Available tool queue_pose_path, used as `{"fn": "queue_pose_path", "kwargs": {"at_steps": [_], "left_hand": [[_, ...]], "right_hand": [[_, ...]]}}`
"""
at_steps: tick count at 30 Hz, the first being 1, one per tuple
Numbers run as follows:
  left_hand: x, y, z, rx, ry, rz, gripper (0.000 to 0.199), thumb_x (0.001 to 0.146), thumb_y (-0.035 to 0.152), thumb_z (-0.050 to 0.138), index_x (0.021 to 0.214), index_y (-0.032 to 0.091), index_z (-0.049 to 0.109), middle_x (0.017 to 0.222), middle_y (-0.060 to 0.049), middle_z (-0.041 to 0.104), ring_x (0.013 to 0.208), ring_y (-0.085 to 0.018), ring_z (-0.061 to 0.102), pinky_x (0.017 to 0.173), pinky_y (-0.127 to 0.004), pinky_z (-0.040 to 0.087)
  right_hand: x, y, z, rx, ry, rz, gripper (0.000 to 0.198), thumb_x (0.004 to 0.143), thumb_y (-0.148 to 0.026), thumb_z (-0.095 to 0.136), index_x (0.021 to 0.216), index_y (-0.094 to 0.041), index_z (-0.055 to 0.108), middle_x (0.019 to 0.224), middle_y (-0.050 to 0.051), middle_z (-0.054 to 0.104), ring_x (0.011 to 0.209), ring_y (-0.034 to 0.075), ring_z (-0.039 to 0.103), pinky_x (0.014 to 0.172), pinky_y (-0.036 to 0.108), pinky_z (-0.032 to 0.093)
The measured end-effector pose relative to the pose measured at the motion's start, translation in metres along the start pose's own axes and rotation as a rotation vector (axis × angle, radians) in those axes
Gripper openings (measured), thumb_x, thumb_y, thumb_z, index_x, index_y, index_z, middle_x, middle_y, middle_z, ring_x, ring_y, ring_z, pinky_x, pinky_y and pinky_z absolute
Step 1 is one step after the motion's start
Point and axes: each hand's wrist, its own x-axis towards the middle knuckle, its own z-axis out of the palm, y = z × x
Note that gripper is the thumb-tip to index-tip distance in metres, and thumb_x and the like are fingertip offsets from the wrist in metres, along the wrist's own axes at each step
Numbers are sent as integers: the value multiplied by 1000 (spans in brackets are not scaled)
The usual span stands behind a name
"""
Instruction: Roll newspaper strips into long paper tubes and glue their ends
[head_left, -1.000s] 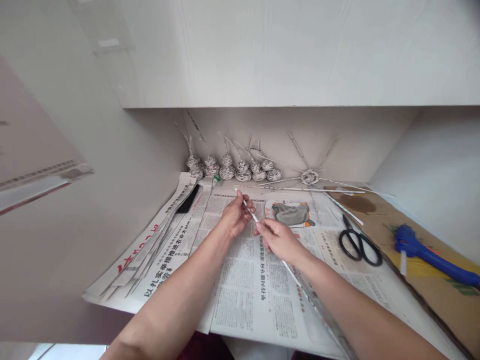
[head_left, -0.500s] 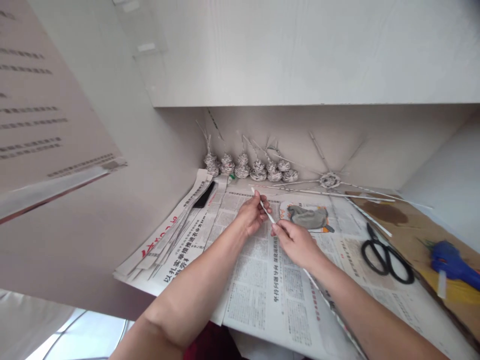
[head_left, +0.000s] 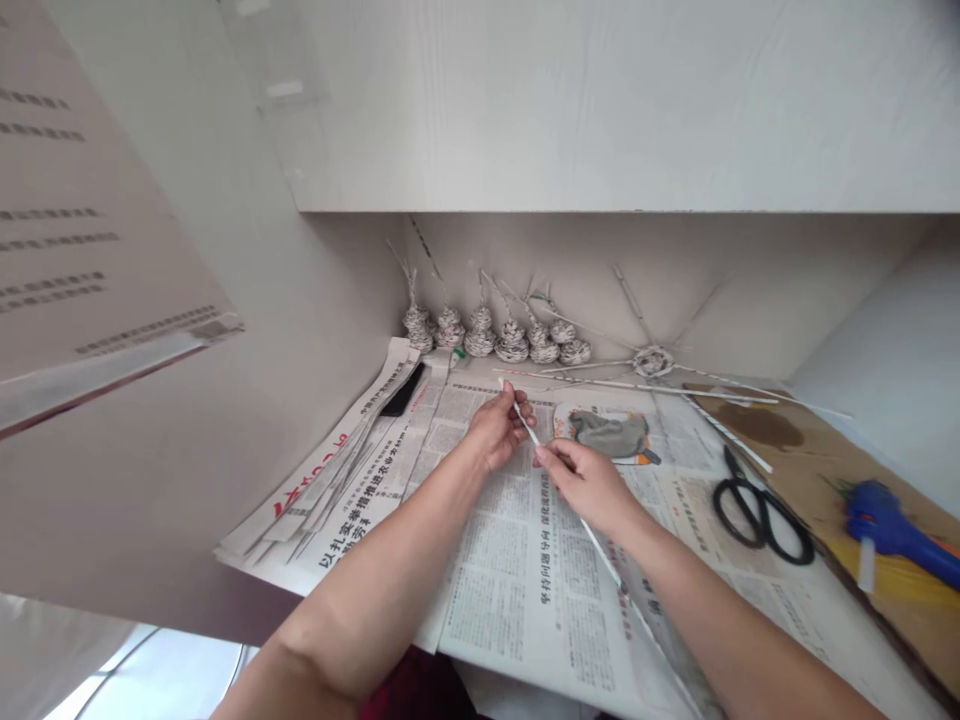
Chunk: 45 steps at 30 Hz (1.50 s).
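the left hand pinches the upper end of a thin rolled newspaper tube, fingers closed on it near its white tip. just to its right, the right hand is closed on the same tube lower down, and the rest of the tube runs back under the right wrist toward the near edge of the desk. compared with half a second ago the hands sit a little closer together and the right one has slid slightly up the tube, so the rolling or tightening looks under way rather than finished. the tube hangs just above the spread newspaper. further left, a stack of cut newspaper strips lies beside it. at the back stands a row of small woven paper cones, then a star-shaped woven start. to the right lie black scissors and a blue glue gun on brown cardboard.
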Motion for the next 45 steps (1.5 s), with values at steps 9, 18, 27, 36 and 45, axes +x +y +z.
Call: {"fn": "queue_pose_path", "kwargs": {"at_steps": [9,18,27,36,45], "left_hand": [[-5,2,1,-58,-92,-70,31,85,43,54,79,13,50,58,1,45,48,-8,50,31,-10,23],[-3,1,0,46,-24,22,31,87,43,49,78,13,51,58,0,48,48,-9,52,34,-13,28],[-4,4,0,-5,-61,-24,34,82,46,56,76,13,50,57,1,47,48,-8,51,33,-12,25],[-7,5,2,-27,-121,-58,30,84,43,55,77,14,50,59,0,49,51,-9,53,34,-12,28],[-6,-5,1,241,-90,-11,33,84,46,54,76,13,53,65,-4,54,50,-9,51,34,-15,27]], "right_hand": [[-2,-4,1,815,-430,371,29,80,-47,57,76,-19,49,56,-8,36,39,4,33,36,18,16],[-3,-2,2,103,-74,52,39,83,-54,50,68,-19,53,47,-5,45,37,7,38,39,21,28],[-5,-8,5,638,-300,259,37,80,-56,54,78,-19,51,47,-8,41,37,8,39,38,21,28],[-6,-11,4,904,-406,288,28,80,-44,57,72,-20,45,47,-9,36,40,8,38,40,21,28],[-3,2,9,148,-20,39,35,82,-55,52,78,-21,55,48,-7,45,39,9,42,41,22,31]]}}
